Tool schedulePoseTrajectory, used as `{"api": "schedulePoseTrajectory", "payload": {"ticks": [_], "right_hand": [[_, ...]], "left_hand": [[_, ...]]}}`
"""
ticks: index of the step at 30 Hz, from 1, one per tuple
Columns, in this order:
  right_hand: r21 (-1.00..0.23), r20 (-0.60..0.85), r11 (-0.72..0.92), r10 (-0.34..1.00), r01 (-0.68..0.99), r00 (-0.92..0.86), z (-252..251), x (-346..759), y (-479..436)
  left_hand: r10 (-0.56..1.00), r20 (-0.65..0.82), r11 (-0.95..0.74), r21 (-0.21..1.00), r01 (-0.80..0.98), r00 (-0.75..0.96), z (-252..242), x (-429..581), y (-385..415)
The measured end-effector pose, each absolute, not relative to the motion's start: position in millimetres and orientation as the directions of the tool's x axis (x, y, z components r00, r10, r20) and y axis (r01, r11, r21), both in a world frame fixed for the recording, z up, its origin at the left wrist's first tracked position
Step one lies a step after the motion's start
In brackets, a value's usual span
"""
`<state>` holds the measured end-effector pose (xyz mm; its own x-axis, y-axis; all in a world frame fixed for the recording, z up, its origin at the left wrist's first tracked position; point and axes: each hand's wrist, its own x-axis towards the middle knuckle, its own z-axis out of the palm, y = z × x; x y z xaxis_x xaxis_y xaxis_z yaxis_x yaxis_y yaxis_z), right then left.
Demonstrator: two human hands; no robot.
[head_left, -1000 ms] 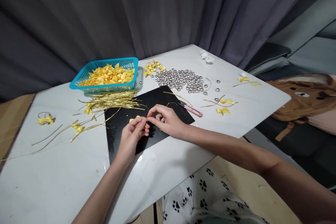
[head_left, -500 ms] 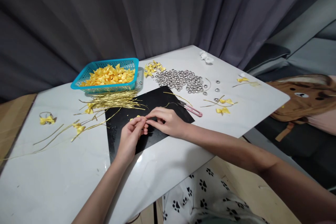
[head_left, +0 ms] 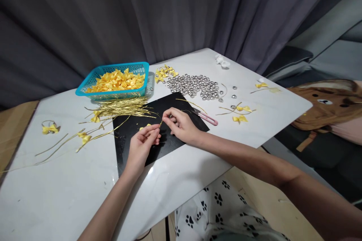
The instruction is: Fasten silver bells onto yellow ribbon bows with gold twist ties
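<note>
Above the black mat (head_left: 169, 103), my left hand (head_left: 144, 144) pinches one end of a thin gold wire (head_left: 160, 123). The fingertips of my right hand (head_left: 181, 125) are closed on the same wire, slightly higher and to the right. A small yellow piece (head_left: 145, 126) lies on the mat just behind my left fingers. Pink-handled snips (head_left: 208, 118) rest across the mat's right edge. A bundle of gold wires (head_left: 121, 107) lies at the mat's back left.
A blue basket (head_left: 113, 93) of yellow bows stands at the back left. Silver beads (head_left: 195, 86) are heaped behind the mat. Loose yellow bows (head_left: 240, 119) lie to the right, others (head_left: 84, 138) to the left. A brown bear bag (head_left: 325, 109) sits beyond the table's right edge.
My right hand has moved slightly up and to the right, away from my left fingertips, and a short length of wire now shows between them. My left hand has barely moved.
</note>
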<state>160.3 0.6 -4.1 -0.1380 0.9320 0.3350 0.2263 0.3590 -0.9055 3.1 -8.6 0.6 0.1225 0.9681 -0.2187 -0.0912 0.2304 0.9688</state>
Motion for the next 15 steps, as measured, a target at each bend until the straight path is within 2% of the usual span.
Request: {"api": "schedulePoseTrajectory", "payload": {"ticks": [6, 15], "right_hand": [[-0.991, 0.134, 0.132, 0.981, -0.022, -0.141, -1.6, 158.0, 3.0], [-0.942, -0.034, -0.091, 0.983, -0.323, -0.178, -1.7, 157.8, 5.6]], "left_hand": [[0.970, -0.197, 0.201, 0.979, -0.013, 0.140, -0.4, 3.3, -9.5], [0.971, -0.148, 0.139, 0.988, 0.065, 0.185, 4.0, 4.0, -8.5]]}}
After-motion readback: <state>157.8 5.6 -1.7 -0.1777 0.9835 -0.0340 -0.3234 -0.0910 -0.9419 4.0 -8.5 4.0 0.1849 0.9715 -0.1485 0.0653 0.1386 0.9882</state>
